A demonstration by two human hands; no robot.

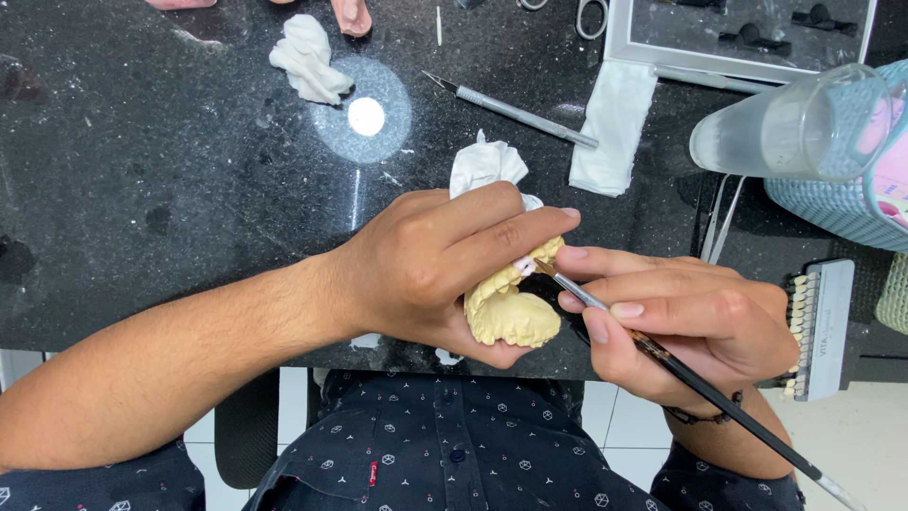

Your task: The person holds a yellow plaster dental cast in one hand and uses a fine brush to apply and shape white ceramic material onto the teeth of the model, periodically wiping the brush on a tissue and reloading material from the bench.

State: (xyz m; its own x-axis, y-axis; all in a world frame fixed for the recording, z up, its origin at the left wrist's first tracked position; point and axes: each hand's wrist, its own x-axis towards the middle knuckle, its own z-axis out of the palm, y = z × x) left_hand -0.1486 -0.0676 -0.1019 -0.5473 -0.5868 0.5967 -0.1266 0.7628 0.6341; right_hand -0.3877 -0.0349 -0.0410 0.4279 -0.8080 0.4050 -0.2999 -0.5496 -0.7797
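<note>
- Gripping was seen on both sides: the pale yellow plaster dental cast (501,308) was clasped in the left hand (445,265), fingers curled over its top, just above the black speckled stone countertop (170,170).
- A thin dark-handled brush with a metal ferrule (662,364) was pinched pen-style in the right hand (690,326).
- The brush's long axis was laid diagonally, tip up-left, handle down-right.
- The tip was set at the cast's upper edge, touching a small white spot; the cast lay directly left of the right hand.
- A crumpled white tissue (484,166) and a slim metal scalpel (511,111) were left beyond.
</note>
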